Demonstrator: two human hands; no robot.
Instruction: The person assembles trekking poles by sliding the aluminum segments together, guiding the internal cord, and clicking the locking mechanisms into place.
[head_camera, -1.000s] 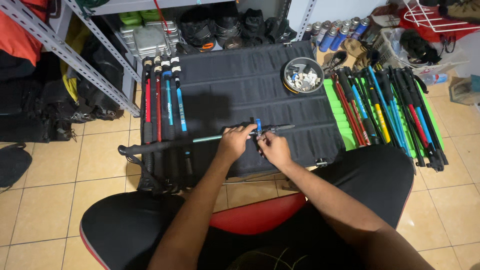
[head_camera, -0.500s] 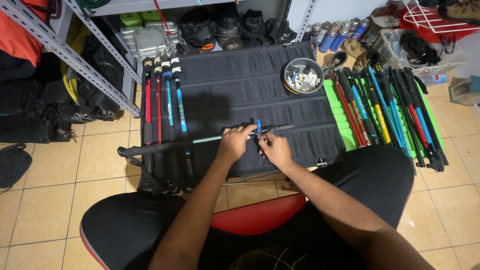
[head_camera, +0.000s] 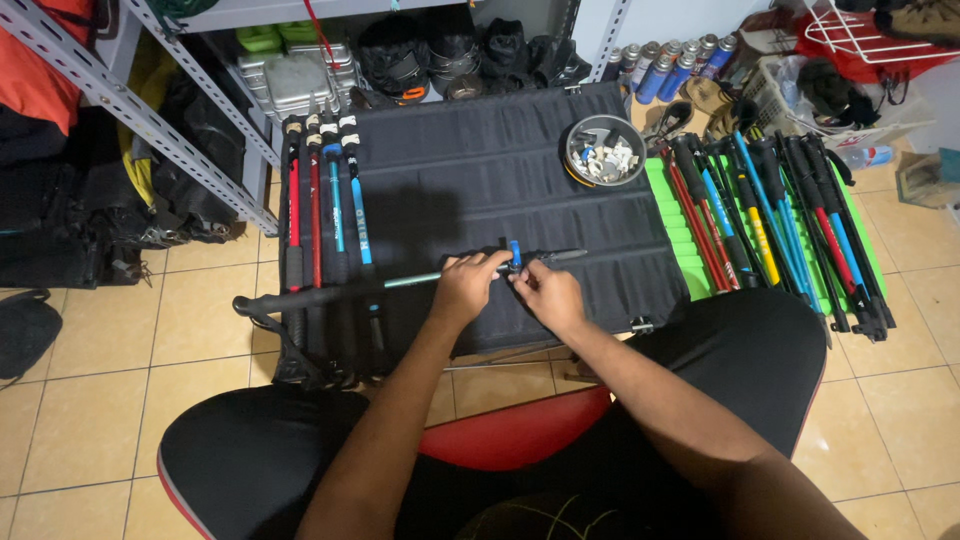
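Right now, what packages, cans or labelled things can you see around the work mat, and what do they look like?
Gas canisters: a row at the top, right of the mat; slim cylinders, blue and grey.
Metal bowl: on the mat's upper right; round, silver, holding small white parts.
Metal boxes: under the shelf, upper left; rectangular, silver.
No screens or signs in view.

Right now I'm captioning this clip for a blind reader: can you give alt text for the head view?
Two hands, left hand and right hand, grip a long trekking pole at its blue clamp, laid across a black mat. Four poles lie at the mat's left, a metal bowl of small parts sits top right, and more poles rest on a green mat.
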